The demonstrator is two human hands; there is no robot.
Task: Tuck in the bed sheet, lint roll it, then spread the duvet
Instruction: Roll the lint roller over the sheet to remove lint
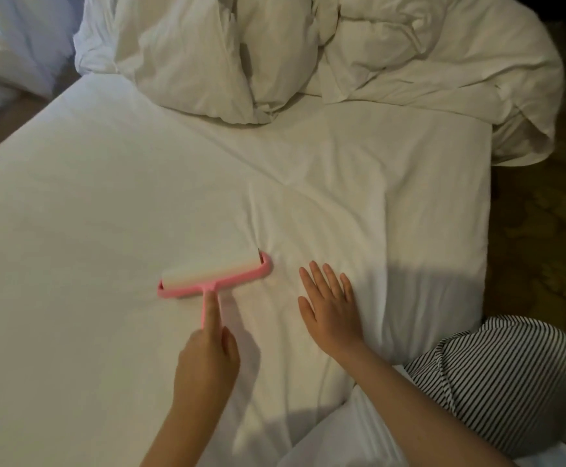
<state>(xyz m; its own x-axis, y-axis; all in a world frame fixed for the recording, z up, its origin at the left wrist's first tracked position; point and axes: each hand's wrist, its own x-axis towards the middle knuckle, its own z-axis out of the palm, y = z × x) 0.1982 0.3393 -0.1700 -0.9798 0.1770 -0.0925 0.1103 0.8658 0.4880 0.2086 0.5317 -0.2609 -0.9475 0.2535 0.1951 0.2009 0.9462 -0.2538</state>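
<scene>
The white bed sheet [106,203] covers the mattress, with creases running through its middle. A pink lint roller [214,276] with a wide white roll lies flat on the sheet. My left hand [207,352] is shut on its handle, the index finger stretched along the stem. To the right of the roller, my right hand [330,308] rests flat on the sheet, fingers spread, holding nothing. The white duvet [325,55] lies bunched in a heap along the far side of the bed and hangs over the far right corner.
White pillows [9,38] sit at the upper left beside the bed. Dark patterned floor [544,230] runs along the bed's right edge. My striped sleeve [504,375] fills the lower right corner.
</scene>
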